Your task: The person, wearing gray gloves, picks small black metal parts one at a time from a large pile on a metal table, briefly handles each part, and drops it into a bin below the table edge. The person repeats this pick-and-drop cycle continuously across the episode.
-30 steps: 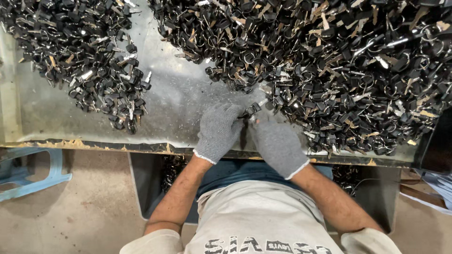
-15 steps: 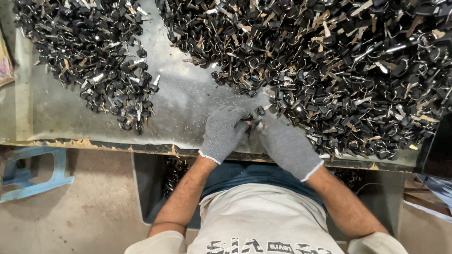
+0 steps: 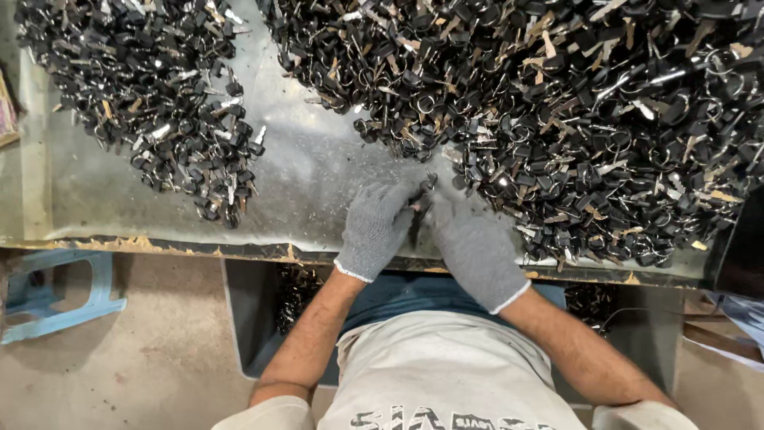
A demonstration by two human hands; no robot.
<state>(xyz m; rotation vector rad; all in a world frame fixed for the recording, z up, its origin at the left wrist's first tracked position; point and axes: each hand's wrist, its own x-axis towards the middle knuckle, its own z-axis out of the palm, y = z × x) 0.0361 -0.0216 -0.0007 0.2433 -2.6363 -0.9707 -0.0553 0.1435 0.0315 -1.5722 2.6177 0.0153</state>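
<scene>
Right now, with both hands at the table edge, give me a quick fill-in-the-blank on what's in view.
1. Both hands, left hand and right hand, wear grey knitted ____.
2. The bigger pile of keys lies on the person's ____ side; the smaller pile lies on the other.
3. The two hands meet around a small dark ____ between them.
4. On the floor at the person's left stands a light ____ stool.

Missing words: gloves; right; key; blue

No packages, labels, signs or screens are in view.
</scene>
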